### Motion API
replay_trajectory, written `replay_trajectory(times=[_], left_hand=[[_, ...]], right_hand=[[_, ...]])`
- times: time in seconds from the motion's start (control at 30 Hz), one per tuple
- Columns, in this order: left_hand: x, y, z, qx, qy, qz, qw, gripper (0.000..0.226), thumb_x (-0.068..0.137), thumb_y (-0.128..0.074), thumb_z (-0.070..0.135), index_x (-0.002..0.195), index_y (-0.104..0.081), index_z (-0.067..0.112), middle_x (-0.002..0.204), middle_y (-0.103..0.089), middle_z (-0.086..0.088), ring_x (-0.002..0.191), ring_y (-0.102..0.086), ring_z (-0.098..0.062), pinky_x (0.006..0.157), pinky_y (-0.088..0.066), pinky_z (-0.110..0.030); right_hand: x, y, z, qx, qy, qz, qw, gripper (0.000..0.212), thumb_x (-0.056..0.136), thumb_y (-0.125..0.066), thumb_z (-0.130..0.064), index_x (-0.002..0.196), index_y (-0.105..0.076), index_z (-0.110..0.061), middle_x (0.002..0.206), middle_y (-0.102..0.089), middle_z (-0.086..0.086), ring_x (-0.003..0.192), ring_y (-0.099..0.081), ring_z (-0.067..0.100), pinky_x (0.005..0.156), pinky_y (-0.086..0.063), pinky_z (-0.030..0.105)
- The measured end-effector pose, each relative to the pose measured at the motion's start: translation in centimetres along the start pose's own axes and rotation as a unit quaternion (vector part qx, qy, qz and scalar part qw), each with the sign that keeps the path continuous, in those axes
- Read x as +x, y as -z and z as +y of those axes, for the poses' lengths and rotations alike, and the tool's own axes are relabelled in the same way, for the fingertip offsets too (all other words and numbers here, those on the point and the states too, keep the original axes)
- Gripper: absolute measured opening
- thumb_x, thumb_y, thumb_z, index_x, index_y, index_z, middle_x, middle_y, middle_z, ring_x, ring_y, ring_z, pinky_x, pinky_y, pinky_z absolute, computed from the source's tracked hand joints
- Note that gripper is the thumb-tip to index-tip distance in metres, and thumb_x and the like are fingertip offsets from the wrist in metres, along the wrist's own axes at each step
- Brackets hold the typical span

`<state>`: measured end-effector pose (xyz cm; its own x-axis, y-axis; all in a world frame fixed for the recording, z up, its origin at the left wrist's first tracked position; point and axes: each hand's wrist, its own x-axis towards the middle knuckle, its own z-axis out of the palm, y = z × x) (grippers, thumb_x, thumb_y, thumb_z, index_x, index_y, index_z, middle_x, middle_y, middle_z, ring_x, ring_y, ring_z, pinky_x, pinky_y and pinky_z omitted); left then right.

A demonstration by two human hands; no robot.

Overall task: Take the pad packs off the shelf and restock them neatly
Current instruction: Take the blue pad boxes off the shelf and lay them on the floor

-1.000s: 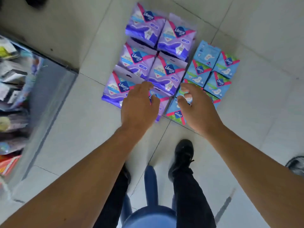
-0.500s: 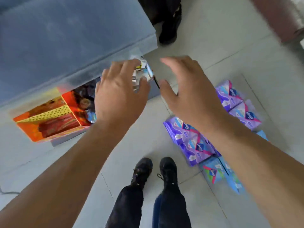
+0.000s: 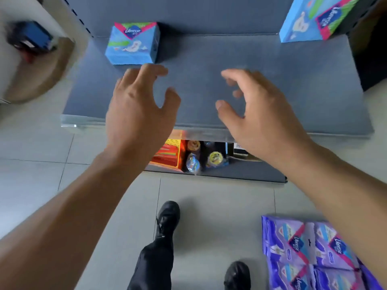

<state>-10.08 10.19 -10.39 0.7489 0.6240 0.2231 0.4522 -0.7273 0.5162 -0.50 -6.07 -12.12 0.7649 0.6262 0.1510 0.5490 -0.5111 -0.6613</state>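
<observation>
While both hands, left hand (image 3: 138,114) and right hand (image 3: 261,120), hovered with fingers spread wide and empty over the grey shelf (image 3: 293,84), two blue packs (image 3: 133,43) stood at its back, purple packs (image 3: 310,254) on the floor (image 3: 31,185).

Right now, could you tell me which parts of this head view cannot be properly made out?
- Right blue pad pack: cut off by the top edge.
- Purple pad packs on the floor: partly hidden by the right forearm and cut off by the bottom edge.
- Goods on the lower shelf: mostly hidden by the grey shelf above and both wrists.
- Blue object at far left: motion-blurred, unidentifiable.
- Right hand fingers: blurred.
</observation>
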Motion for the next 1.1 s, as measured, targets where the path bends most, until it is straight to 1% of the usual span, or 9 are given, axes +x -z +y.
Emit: replay_trajectory(times=[0.17, 0.3, 0.47, 0.53, 0.63, 0.7, 0.83, 0.97, 1.1], left_hand=[[5.7, 1.0, -7.1, -0.023, 0.058, 0.013, 0.998, 0.037, 0.087, -0.055, 0.032, 0.123, -0.058, 0.023, 0.121, -0.059, 0.001, 0.110, -0.056, -0.018, 0.087, -0.043, -0.027], [10.3, 0.6, -12.8, -0.039, 0.116, -0.023, 0.992, 0.045, 0.088, -0.055, 0.033, 0.132, -0.050, 0.025, 0.131, -0.054, 0.004, 0.117, -0.052, -0.014, 0.086, -0.038, -0.022], [15.1, -1.1, -16.7, -0.062, 0.150, -0.115, 0.980, 0.065, 0.091, -0.051, 0.035, 0.150, -0.028, 0.019, 0.148, -0.043, -0.002, 0.134, -0.042, -0.019, 0.106, -0.038, -0.033], [16.2, -1.7, -17.2, -0.093, 0.149, -0.146, 0.974, 0.062, 0.092, -0.050, 0.034, 0.148, -0.031, 0.016, 0.143, -0.049, -0.003, 0.129, -0.046, -0.020, 0.101, -0.040, -0.028], [16.8, -2.3, -17.1, -0.137, 0.128, -0.150, 0.971, 0.041, 0.093, -0.052, 0.032, 0.130, -0.048, 0.016, 0.122, -0.060, 0.001, 0.110, -0.055, -0.018, 0.071, -0.032, -0.018], [16.5, -2.4, -16.7, -0.190, 0.133, -0.135, 0.963, 0.040, 0.092, -0.055, 0.034, 0.127, -0.049, 0.016, 0.119, -0.061, 0.001, 0.105, -0.056, -0.016, 0.073, -0.036, -0.020], [14.9, -1.8, -15.5, -0.333, 0.158, -0.074, 0.927, 0.042, 0.090, -0.064, 0.038, 0.122, -0.044, 0.019, 0.113, -0.063, 0.000, 0.095, -0.063, -0.014, 0.077, -0.051, -0.028], [12.2, -1.1, -14.1, -0.453, 0.205, -0.081, 0.864, 0.042, 0.090, -0.066, 0.030, 0.122, -0.038, 0.027, 0.100, -0.070, -0.002, 0.080, -0.068, -0.012, 0.075, -0.057, -0.035], [10.3, -0.5, -12.8, -0.526, 0.201, -0.094, 0.821, 0.037, 0.085, -0.061, 0.019, 0.116, -0.043, 0.029, 0.102, -0.069, -0.012, 0.092, -0.069, -0.027, 0.083, -0.056, -0.053]], right_hand=[[7.1, -5.6, -3.2, 0.045, -0.015, -0.014, 0.999, 0.045, 0.092, -0.057, -0.035, 0.135, -0.049, -0.022, 0.126, -0.058, -0.004, 0.100, -0.061, 0.011, 0.080, -0.042, 0.023], [12.7, -11.1, -5.1, 0.068, -0.082, -0.013, 0.994, 0.046, 0.092, -0.057, -0.037, 0.135, -0.048, -0.024, 0.124, -0.058, -0.007, 0.096, -0.062, 0.012, 0.086, -0.049, 0.029], [18.5, -15.5, -6.2, 0.069, -0.174, 0.020, 0.982, 0.058, 0.090, -0.052, -0.041, 0.143, -0.039, -0.021, 0.139, -0.049, -0.004, 0.122, -0.052, 0.013, 0.104, -0.042, 0.035], [19.9, -16.5, -6.4, 0.074, -0.212, 0.013, 0.974, 0.060, 0.088, -0.050, -0.043, 0.142, -0.040, -0.021, 0.141, -0.051, -0.003, 0.124, -0.051, 0.013, 0.103, -0.042, 0.033], [20.4, -17.8, -5.9, 0.119, -0.235, 0.018, 0.964, 0.010, 0.086, -0.049, -0.037, 0.083, -0.050, -0.027, 0.080, -0.061, -0.019, 0.069, -0.049, 0.009, 0.065, -0.038, 0.033], [20.0, -18.2, -6.1, 0.143, -0.231, 0.041, 0.962, 0.034, 0.083, -0.050, -0.037, 0.065, -0.027, -0.021, 0.054, -0.040, -0.014, 0.057, -0.029, 0.011, 0.057, -0.024, 0.033], [18.5, -17.9, -7.5, 0.207, -0.259, 0.123, 0.935, 0.037, 0.076, -0.051, -0.051, 0.071, -0.037, -0.017, 0.076, -0.052, -0.005, 0.073, -0.045, 0.013, 0.070, -0.043, 0.040], [14.8, -16.6, -8.2, 0.286, -0.291, 0.090, 0.909, 0.016, 0.086, -0.060, -0.041, 0.087, -0.062, -0.025, 0.087, -0.069, -0.014, 0.084, -0.065, 0.006, 0.070, -0.052, 0.032], [10.6, -14.2, -8.3, 0.304, -0.286, 0.061, 0.907, 0.008, 0.095, -0.058, -0.029, 0.095, -0.065, -0.025, 0.081, -0.072, -0.013, 0.074, -0.067, 0.003, 0.066, -0.051, 0.026]])
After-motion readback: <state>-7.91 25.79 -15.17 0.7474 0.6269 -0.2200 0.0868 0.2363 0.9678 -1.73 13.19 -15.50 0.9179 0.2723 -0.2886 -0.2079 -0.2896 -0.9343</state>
